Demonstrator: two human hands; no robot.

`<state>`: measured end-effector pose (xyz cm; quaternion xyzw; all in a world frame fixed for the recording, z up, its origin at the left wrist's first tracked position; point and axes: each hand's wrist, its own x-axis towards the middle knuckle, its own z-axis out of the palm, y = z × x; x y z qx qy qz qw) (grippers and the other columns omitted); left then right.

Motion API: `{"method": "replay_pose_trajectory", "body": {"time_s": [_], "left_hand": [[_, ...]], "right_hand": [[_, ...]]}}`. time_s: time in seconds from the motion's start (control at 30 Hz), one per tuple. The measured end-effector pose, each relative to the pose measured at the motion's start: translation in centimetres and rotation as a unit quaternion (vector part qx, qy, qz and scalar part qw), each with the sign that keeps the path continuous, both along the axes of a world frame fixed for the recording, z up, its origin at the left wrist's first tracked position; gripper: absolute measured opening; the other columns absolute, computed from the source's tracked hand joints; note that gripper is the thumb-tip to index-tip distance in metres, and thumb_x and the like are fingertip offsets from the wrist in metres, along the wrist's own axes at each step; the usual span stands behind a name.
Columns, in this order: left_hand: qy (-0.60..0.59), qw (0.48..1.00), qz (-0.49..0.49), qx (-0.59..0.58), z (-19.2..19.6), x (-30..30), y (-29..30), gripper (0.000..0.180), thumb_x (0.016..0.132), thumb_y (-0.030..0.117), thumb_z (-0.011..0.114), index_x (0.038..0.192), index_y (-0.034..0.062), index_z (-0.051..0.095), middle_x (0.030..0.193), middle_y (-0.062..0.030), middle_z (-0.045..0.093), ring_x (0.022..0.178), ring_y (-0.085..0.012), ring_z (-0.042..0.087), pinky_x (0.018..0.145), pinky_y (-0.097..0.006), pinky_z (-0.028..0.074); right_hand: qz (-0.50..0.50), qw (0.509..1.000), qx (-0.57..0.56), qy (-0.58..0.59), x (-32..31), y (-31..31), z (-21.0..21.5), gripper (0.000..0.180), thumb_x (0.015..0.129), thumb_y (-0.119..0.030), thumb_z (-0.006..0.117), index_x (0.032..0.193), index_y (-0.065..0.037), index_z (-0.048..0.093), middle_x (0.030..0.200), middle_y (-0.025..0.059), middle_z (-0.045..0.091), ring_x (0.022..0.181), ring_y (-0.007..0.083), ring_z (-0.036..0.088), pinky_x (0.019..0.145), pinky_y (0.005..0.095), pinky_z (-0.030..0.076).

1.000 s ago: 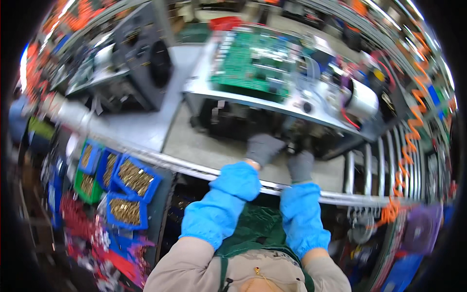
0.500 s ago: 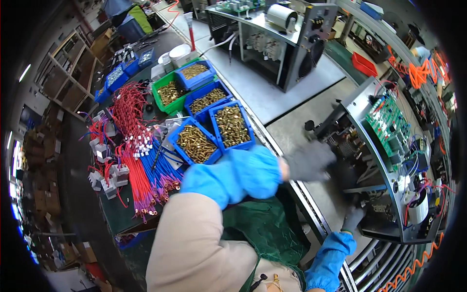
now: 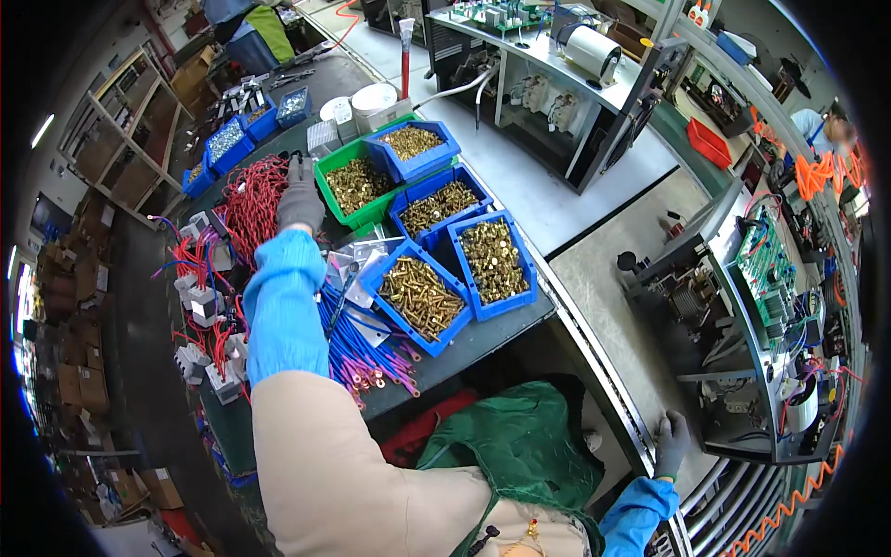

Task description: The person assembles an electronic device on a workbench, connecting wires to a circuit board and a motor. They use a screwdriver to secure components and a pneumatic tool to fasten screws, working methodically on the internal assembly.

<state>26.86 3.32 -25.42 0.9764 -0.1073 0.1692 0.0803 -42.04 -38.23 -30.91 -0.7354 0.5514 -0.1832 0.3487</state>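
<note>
1. The right hand (image 3: 672, 446), grey-gloved, rests low beside the open metal chassis (image 3: 763, 371), fingers loosely curled; whether it grips anything, I cannot tell.
2. Blue cables (image 3: 357, 343) with pinkish ends and copper ring terminals lie fanned on the dark desk (image 3: 464, 362).
3. The nearest blue bin (image 3: 394, 320) holds long brass-coloured screws; the blue bin to its right (image 3: 509, 304), shorter ones.
4. Beyond, the middle blue bin (image 3: 478, 181) and the green bin (image 3: 367, 215) hold more brass-coloured fasteners.
5. Red twisted wires (image 3: 252, 209) lie heaped left of the green bin.
6. The left hand (image 3: 300, 200), grey-gloved, arm outstretched, points forward at their right edge; its grip is unclear.
7. Farther, a small blue bin (image 3: 232, 158) contains silvery parts.
</note>
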Motion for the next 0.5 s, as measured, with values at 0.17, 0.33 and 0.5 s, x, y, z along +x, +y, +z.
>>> {"method": "replay_pose_trajectory", "body": {"time_s": [0.17, 0.33, 0.5], "left_hand": [[0.085, 0.993, 0.063, 0.047, 3.3, 2.5, 0.1, 0.036, 0.092, 0.034, 0.043, 0.104, 0.0076, 0.064, 0.108, -0.0195, 0.063, 0.102, -0.0382, 0.059, 0.085, -0.050, 0.046], [-0.168, 0.954, 0.031, -0.247, 12.6, -0.3, 1.9, 0.039, 0.091, 0.040, 0.047, 0.088, 0.0060, 0.065, 0.083, -0.0226, 0.063, 0.079, -0.0437, 0.059, 0.070, -0.047, 0.045], [-0.223, 0.883, -0.113, -0.397, 23.3, -2.8, 0.2, 0.036, 0.088, 0.041, 0.057, 0.086, 0.0063, 0.068, 0.070, -0.0050, 0.065, 0.065, -0.0158, 0.060, 0.060, -0.031, 0.045]], "right_hand": [[0.027, 0.999, -0.025, 0.023, -0.1, 0.2, 1.0, 0.018, 0.085, -0.007, 0.056, 0.100, 0.000, 0.063, 0.079, 0.0075, 0.061, 0.069, 0.0123, 0.058, 0.061, 0.0266, 0.046], [0.016, 1.000, 0.006, 0.008, 1.5, 0.8, 3.2, 0.018, 0.086, -0.009, 0.056, 0.100, -0.001, 0.064, 0.076, 0.0065, 0.061, 0.064, 0.0111, 0.058, 0.057, 0.0256, 0.046], [0.029, 0.999, 0.012, -0.017, 2.8, 1.5, 4.1, 0.018, 0.087, -0.012, 0.056, 0.098, 0.000, 0.063, 0.078, 0.0066, 0.061, 0.063, 0.0115, 0.058, 0.057, 0.0258, 0.047]]}}
